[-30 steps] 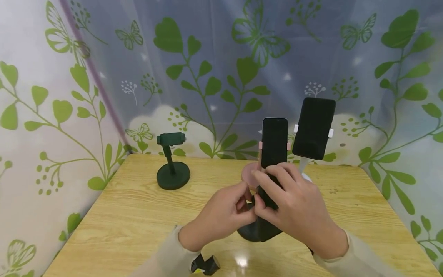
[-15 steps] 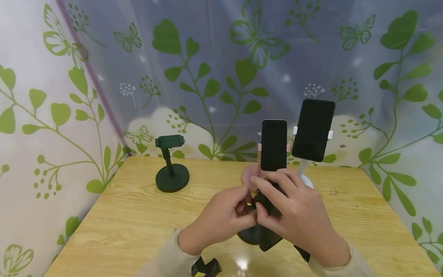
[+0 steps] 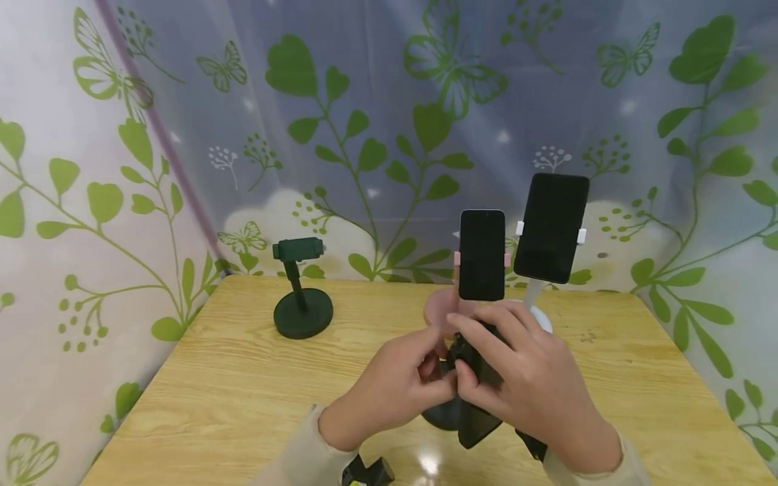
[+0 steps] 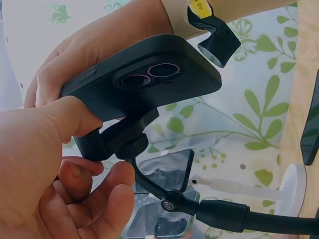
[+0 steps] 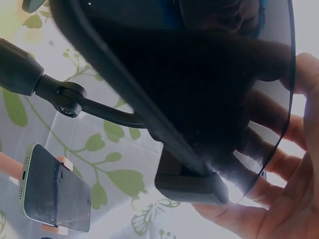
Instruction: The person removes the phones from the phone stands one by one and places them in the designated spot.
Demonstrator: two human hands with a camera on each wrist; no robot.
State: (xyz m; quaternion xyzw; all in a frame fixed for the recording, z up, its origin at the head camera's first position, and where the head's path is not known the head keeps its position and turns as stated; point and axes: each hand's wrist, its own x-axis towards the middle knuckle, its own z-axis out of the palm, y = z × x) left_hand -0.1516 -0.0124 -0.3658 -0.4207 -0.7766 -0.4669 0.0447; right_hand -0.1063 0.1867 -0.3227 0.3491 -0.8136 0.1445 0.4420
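My left hand (image 3: 395,378) pinches the clamp (image 4: 119,134) of a black phone stand between thumb and fingers. A black phone (image 4: 199,87) with two round lenses lies tilted against that clamp, its screen turned toward me. My right hand (image 3: 535,371) grips the phone, with fingers spread over its screen side and around an edge. From the clamp a thin jointed arm (image 4: 172,203) runs down to a thicker pole. The stand's round black base (image 3: 440,415) shows on the table, partly hidden by the left hand and the phone.
A dark green phone stand (image 3: 304,314) stands at the left on the wooden table (image 3: 243,398). Behind my hands, a pink stand (image 3: 437,309) holds one phone (image 3: 483,256), and a white stand (image 3: 533,293) holds another phone (image 3: 552,226). A leaf-patterned curtain (image 3: 365,88) surrounds the table.
The phone's lower end has swung a little down toward me, and both hands have shifted slightly right and down with it. Both hands keep their grips.
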